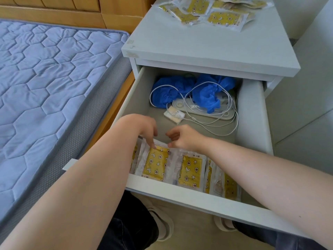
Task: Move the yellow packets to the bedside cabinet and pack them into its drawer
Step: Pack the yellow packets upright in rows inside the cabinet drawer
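The white bedside cabinet [207, 49] has its top drawer [180, 193] pulled open. Several yellow packets [191, 170] with star and moon prints stand in a row along the drawer's front wall. My left hand [144, 129] reaches down and its fingertips touch the top edge of the leftmost packets [155, 163]. My right hand [183, 137] hovers beside it with fingers curled, its fingertips at the same top edge. A loose pile of more yellow packets [212, 11] lies on the far part of the cabinet top.
At the back of the drawer lie blue crumpled cloths [205, 94], a white cable [212, 121], a white tray [207, 110] and a small packet [173, 115]. A bed with a blue quilted mattress [45, 87] stands to the left. My knees and shoes show below the drawer.
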